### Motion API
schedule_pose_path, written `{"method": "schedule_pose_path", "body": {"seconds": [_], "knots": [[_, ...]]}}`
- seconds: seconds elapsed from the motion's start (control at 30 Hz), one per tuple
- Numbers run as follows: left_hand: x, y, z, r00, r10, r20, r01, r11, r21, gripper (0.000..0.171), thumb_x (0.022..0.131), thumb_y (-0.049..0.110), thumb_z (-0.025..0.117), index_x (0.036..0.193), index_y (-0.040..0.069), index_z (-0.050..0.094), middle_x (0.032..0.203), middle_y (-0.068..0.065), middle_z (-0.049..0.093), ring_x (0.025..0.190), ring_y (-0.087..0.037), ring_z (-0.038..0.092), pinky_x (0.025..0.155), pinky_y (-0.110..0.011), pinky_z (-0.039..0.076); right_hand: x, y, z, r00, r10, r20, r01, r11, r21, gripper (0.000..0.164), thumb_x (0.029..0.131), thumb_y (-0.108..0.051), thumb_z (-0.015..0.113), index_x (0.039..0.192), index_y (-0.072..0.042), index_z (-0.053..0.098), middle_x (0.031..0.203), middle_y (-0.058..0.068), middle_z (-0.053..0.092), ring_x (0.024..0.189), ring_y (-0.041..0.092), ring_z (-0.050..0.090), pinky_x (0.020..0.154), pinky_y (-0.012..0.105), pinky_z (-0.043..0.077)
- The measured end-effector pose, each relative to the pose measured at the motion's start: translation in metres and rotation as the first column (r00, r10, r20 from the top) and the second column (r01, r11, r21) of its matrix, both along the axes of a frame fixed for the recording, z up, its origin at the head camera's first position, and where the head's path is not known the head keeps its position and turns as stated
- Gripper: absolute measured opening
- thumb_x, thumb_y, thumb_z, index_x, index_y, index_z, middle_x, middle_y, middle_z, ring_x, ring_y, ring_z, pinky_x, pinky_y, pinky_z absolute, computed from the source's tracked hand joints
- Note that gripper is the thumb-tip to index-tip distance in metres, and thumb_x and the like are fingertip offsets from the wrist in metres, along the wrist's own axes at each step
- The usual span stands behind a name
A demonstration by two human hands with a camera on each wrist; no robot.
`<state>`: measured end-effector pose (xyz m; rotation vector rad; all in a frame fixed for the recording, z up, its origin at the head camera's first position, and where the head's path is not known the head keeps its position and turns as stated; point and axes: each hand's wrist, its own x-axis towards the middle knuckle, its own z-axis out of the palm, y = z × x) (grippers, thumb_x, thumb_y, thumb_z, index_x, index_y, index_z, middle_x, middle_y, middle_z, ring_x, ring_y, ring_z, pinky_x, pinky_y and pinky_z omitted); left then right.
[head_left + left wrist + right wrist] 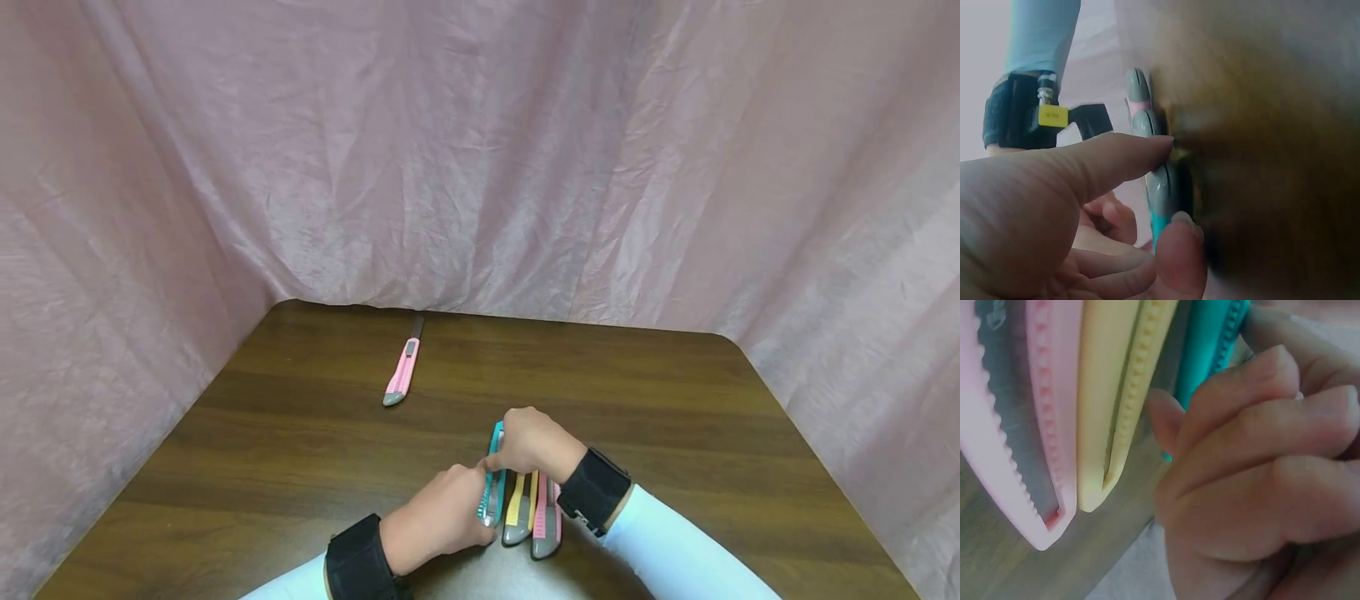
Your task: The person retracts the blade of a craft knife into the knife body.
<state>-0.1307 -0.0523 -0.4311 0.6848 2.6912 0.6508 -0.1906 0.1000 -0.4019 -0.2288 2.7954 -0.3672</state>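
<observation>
Three utility knives lie side by side near the front of the table. The teal utility knife is leftmost, then a yellow one and a pink one, grey butt ends toward me. My left hand pinches the teal knife near its grey end between thumb and finger, as the left wrist view shows. Curled about its far end, my right hand holds the teal knife with thumb and index finger. In the right wrist view, the yellow knife and pink knife lie beside that hand, untouched.
Another pink utility knife, its blade extended, lies apart near the back left of the brown wooden table. Pinkish curtains hang behind and along the sides of the table.
</observation>
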Motion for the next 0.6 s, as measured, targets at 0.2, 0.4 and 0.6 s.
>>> {"method": "schedule_pose_path", "body": {"seconds": [0.2, 0.4, 0.6], "knots": [[0.0043, 0.0034, -0.0024, 0.999, -0.05, -0.013, 0.05, 0.999, 0.02, 0.063, 0.078, 0.025, 0.09, 0.127, -0.005, 0.063, 0.084, 0.002, 0.068, 0.07, -0.003, 0.063, 0.058, -0.017, 0.052, 0.0019, -0.0023, -0.0042, 0.999, -0.016, -0.045, 0.018, 0.998, 0.06, 0.049, 0.077, -0.046, 0.088, 0.063, -0.015, 0.054, 0.062, -0.003, 0.039, 0.055, 0.016, 0.045, 0.049, 0.026, 0.04], [0.0036, 0.0022, -0.0032, 0.999, -0.042, -0.016, 0.042, 0.999, 0.013, 0.073, 0.077, 0.026, 0.091, 0.133, -0.007, 0.059, 0.093, -0.004, 0.072, 0.08, -0.007, 0.068, 0.063, -0.018, 0.056, 0.0032, -0.0041, -0.0025, 0.998, -0.033, -0.062, 0.039, 0.994, 0.101, 0.047, 0.074, -0.051, 0.089, 0.069, -0.013, 0.061, 0.067, 0.0, 0.048, 0.06, 0.018, 0.052, 0.052, 0.028, 0.047], [0.0024, 0.0001, -0.0022, 0.999, -0.046, -0.028, 0.046, 0.999, -0.027, 0.063, 0.075, 0.026, 0.092, 0.123, -0.003, 0.063, 0.093, -0.005, 0.071, 0.082, -0.007, 0.067, 0.065, -0.02, 0.057, 0.004, -0.004, 0.0001, 0.997, -0.059, -0.054, 0.063, 0.995, 0.079, 0.049, 0.07, -0.051, 0.091, 0.075, -0.011, 0.062, 0.068, 0.0, 0.049, 0.062, 0.019, 0.053, 0.053, 0.029, 0.047]]}}
